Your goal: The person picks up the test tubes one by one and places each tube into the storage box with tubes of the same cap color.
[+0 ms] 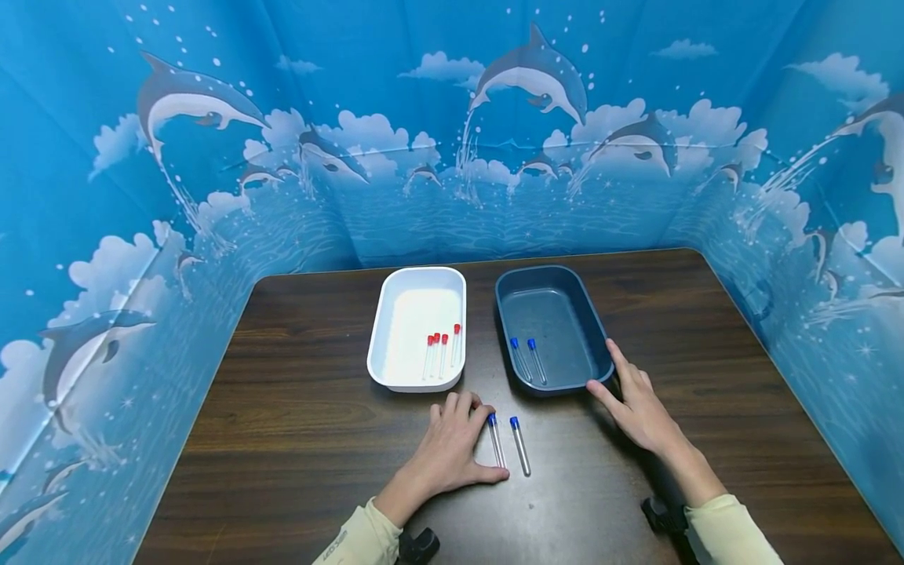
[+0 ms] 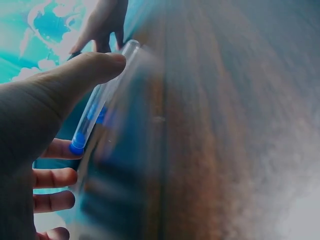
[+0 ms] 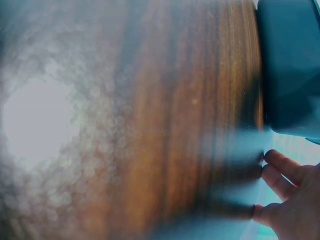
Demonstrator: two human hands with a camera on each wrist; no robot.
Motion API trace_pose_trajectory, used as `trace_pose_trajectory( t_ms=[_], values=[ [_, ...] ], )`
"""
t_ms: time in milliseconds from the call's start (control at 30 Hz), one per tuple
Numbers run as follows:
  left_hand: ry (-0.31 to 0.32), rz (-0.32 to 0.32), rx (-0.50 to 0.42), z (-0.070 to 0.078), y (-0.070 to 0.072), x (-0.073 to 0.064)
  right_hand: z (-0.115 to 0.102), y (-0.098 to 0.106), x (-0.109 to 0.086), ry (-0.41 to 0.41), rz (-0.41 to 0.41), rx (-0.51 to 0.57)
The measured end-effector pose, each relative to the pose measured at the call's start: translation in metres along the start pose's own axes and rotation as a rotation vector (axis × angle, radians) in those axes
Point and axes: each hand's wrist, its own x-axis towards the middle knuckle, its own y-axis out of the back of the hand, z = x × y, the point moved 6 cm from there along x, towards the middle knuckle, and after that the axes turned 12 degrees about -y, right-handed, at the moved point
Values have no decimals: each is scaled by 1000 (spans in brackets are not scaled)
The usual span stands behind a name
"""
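My left hand [image 1: 452,451] spans a clear test tube with a blue cap [image 1: 497,443], thumb at its round end and forefinger at its cap. The left wrist view shows this test tube [image 2: 102,102] between thumb and forefinger, the other fingers apart from it. Just right of it, a second blue-capped test tube [image 1: 520,447] lies on the table. My right hand [image 1: 639,408] is at the near right corner of the dark blue tray [image 1: 565,286], fingers spread, holding nothing. Two blue-capped tubes [image 1: 537,361] lie inside that tray.
A white tray [image 1: 395,302] stands left of the dark blue one, with several red-capped test tubes [image 1: 443,353] in it. Both trays are on a dark wooden table [image 1: 297,439]. A blue dolphin-print curtain [image 1: 410,212] hangs around the table's back and sides.
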Motion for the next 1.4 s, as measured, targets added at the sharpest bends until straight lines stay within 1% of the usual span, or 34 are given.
trace_pose_trajectory(
  t_ms=[67,233,400,567,867,1133,1267,1400],
  values=[
    [-7,7,4,2,2,1,0,0,0,0,0,0],
    [-41,48,23,10,13,4,0,1,0,-4,-1,-2],
    [-69,80,41,17,27,9,1,0,0,-14,-2,-8],
    [-101,118,90,21,41,16,2,0,1,-17,1,-11],
    [-88,136,114,21,60,35,1,0,2,-10,2,-6],
    [-91,142,108,17,69,58,0,0,1,-7,8,-2],
    [-98,136,114,15,70,68,0,0,1,-15,7,-12],
    [-91,131,131,12,70,76,1,0,1,-20,7,-24]
  ],
)
